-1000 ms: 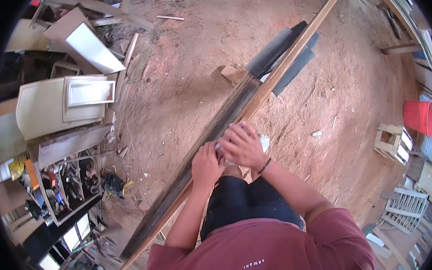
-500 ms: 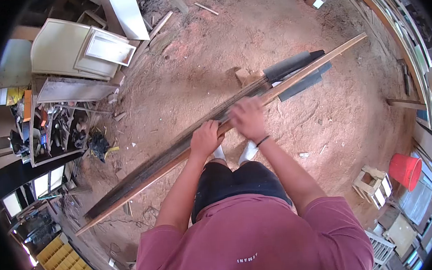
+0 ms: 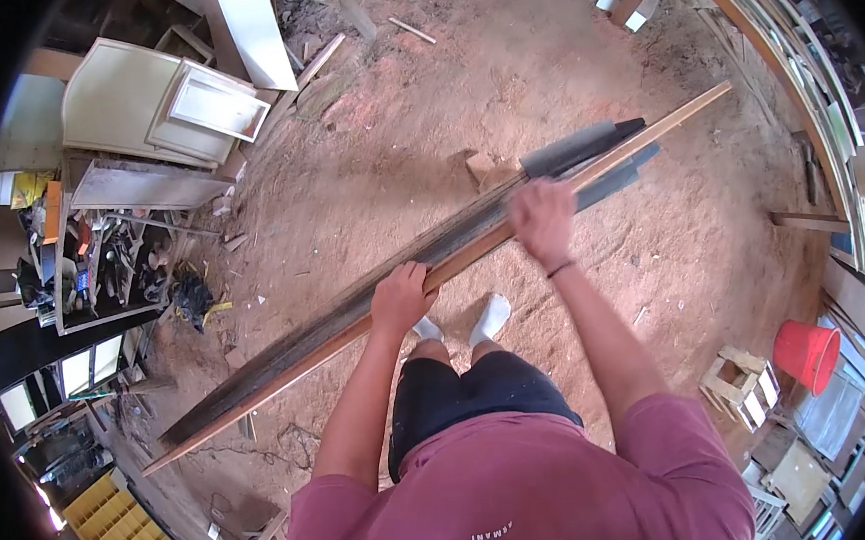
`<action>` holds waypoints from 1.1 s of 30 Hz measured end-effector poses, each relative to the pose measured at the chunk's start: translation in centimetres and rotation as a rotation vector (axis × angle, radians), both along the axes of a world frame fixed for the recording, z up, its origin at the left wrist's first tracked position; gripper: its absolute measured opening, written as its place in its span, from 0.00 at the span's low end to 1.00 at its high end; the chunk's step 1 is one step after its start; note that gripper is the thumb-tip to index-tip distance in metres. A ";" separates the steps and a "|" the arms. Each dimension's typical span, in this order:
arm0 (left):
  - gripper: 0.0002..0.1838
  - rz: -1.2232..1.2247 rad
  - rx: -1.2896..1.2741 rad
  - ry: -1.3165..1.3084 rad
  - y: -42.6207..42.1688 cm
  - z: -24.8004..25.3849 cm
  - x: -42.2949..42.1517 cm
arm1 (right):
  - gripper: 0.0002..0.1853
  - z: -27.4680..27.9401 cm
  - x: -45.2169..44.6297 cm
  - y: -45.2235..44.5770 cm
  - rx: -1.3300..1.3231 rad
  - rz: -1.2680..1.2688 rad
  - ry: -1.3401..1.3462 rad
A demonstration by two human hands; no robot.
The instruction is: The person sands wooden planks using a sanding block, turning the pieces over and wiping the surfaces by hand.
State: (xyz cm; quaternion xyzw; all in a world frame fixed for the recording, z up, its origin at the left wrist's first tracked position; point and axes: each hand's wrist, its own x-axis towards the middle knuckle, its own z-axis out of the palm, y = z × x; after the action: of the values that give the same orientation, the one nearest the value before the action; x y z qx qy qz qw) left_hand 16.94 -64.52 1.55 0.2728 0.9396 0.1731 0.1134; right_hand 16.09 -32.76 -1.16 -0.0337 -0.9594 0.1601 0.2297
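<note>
A long brown wooden strip (image 3: 472, 257) runs diagonally across the view, lying along a dark, weathered plank (image 3: 288, 355). My left hand (image 3: 402, 300) is closed around the strip near its middle, thumb on the near side. Farther up the strip, my right hand (image 3: 543, 224) rests over its top with fingers curled and slightly blurred; whatever is under them is hidden. Beyond that hand, a dark grey rolled piece (image 3: 570, 150) lies on the plank's far end. Another flat grey piece (image 3: 612, 185) shows beneath the strip.
My socked feet stand on the dirt floor (image 3: 348, 206) close behind the strip. A small wood block (image 3: 486, 169) lies beyond the plank. To the right are a red bucket (image 3: 808, 354) and a small wooden stool (image 3: 739, 386). Cream panels (image 3: 130, 100) and a cluttered shelf (image 3: 112, 207) stand left.
My right hand has slid along the strip, up and to the right, away from my left hand. My left hand keeps its hold; the view has shifted slightly.
</note>
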 end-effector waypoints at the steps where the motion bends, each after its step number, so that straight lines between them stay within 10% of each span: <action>1: 0.24 -0.002 0.005 -0.006 -0.1 -0.2 0.0 | 0.12 0.6 1.8 -3.2 -0.085 0.138 -0.079; 7: 0.24 0.013 0.004 -0.010 -0.1 -0.3 0.0 | 0.18 -0.1 4.4 -8.9 -0.098 0.455 -0.040; 14: 0.23 -0.004 0.041 0.027 -0.2 0.4 0.3 | 0.13 0.6 -1.2 5.2 0.038 -0.139 0.103; 23: 0.23 0.002 0.038 0.029 -0.2 -0.1 0.1 | 0.11 1.3 3.8 -11.7 -0.080 0.355 0.038; 28: 0.23 0.009 0.014 -0.072 0.1 1.0 -0.2 | 0.06 1.0 -1.7 2.8 0.032 -0.096 0.051; 33: 0.24 -0.009 0.034 -0.059 -0.1 0.7 -0.2 | 0.09 -0.4 0.0 -3.0 -0.080 -0.066 -0.121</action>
State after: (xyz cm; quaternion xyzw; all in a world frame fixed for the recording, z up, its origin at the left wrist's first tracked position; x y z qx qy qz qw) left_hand 16.70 -64.61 2.22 0.2737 0.9315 0.1964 0.1371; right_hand 16.08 -35.75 -1.52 -0.0841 -0.9627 0.1884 0.1751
